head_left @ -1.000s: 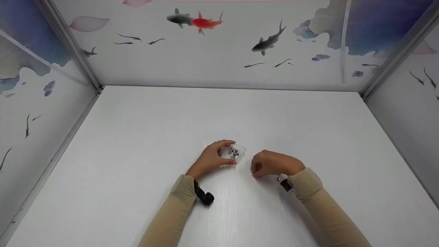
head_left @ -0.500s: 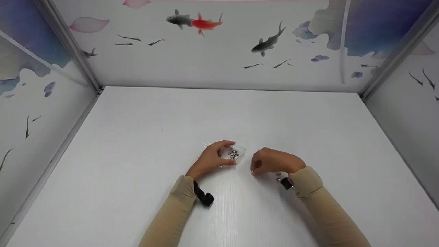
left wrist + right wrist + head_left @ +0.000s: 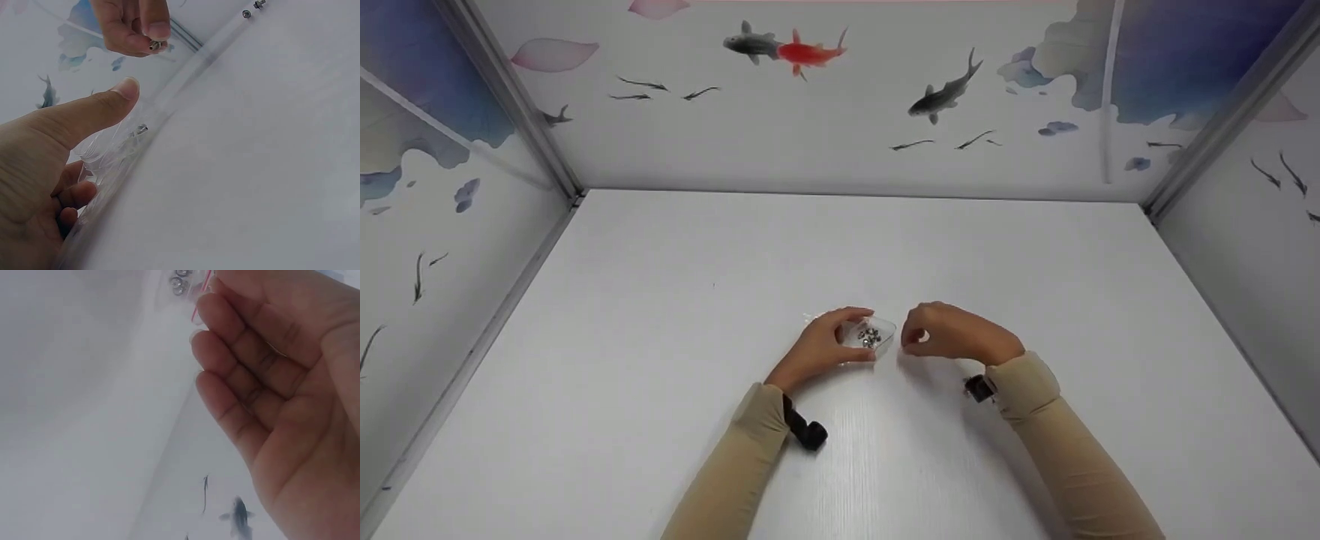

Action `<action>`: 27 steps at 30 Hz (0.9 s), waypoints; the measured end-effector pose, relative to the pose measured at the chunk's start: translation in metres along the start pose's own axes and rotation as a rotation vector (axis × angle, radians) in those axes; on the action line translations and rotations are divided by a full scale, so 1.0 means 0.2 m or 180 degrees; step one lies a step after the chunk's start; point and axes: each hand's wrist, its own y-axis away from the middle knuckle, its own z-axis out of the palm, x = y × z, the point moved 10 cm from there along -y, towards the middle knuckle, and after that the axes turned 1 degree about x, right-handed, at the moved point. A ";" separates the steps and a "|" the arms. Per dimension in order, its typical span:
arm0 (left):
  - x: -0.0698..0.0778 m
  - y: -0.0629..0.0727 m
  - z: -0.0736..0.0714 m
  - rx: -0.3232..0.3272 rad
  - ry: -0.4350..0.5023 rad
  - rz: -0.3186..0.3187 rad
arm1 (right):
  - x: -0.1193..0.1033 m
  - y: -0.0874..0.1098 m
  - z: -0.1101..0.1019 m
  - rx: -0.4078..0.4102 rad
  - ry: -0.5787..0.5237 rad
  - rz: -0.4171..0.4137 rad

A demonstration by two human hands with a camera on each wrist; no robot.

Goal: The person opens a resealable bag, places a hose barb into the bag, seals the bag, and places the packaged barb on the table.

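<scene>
My left hand [image 3: 819, 342] grips a clear plastic zip bag [image 3: 889, 328], thumb and fingers on its two sides so its mouth spreads to the right. Inside lie several small shiny metal pieces [image 3: 870, 337], bunched together. In the right wrist view a red line runs along the bag's mouth [image 3: 203, 295]. My right hand [image 3: 956, 332] is just right of the bag, thumb and index finger pinching one small metal piece [image 3: 156, 45]; its exact kind is too small to make out. The crinkled film [image 3: 107, 147] shows beside my left thumb in the left wrist view.
Two loose small metal pieces [image 3: 246, 14] lie on the white table, under my right wrist side. A black camera [image 3: 979, 388] is strapped to the right wrist, another black camera [image 3: 811, 435] to the left. Printed panels [image 3: 840, 135] enclose the table's back and sides.
My right hand has risen from the table with the small metal piece and moved up and left, close to the bag's mouth. My left hand and the bag have stayed in place.
</scene>
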 end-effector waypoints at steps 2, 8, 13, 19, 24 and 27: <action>0.00 0.00 0.00 -0.0002 0.0000 0.0000 | -0.01 -0.01 -0.02 0.0072 0.0004 -0.0058; 0.01 0.00 0.00 -0.0005 0.0012 0.0037 | -0.04 -0.04 -0.06 0.0270 -0.0025 -0.0200; 0.01 0.00 -0.01 -0.0001 -0.0009 0.0077 | -0.06 -0.07 -0.07 0.0396 0.0028 -0.0368; 0.01 0.00 -0.01 -0.0003 -0.0040 0.0072 | -0.05 -0.10 -0.07 0.0397 0.0014 -0.0300; 0.01 0.00 0.00 -0.0011 -0.0037 0.0050 | -0.04 -0.12 -0.07 0.0408 0.0003 -0.0221; 0.01 0.00 0.00 -0.0015 -0.0040 0.0051 | -0.04 -0.12 -0.07 0.0418 -0.0011 -0.0222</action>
